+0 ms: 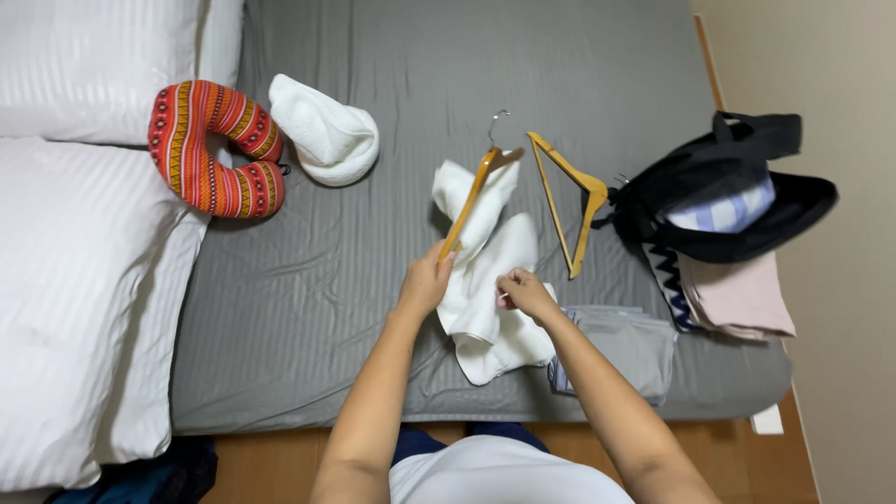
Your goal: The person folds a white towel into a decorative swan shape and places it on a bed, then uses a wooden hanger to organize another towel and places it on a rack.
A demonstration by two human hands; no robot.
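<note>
— Which way is that hanger pointing?

— The wooden hanger (pixel 473 194) in the left hand (pixel 427 280) runs on a slant: its low end sits in the closed fingers near the bed's front edge, and its long axis climbs away to the right, ending at the metal hook (pixel 497 123) far from the person. It lies over a white garment (pixel 485 271) spread on the bed.

— And the other hand?

— The right hand (pixel 525 291) is pinched shut on a fold of that white garment, just beside the left.

— What's around them?

— A grey sheet (pixel 308 308) covers the bed. A second wooden hanger (pixel 571 201) lies to the right, its arms forming a V, near a black bag (pixel 737 201). Folded grey cloth (pixel 625 350) sits by the right forearm. Farther off are a rolled white towel (pixel 325 131), a red patterned neck pillow (pixel 213 149) and white pillows (pixel 84 233) on the left. Wooden floor (pixel 271 467) shows below the bed's edge.
</note>
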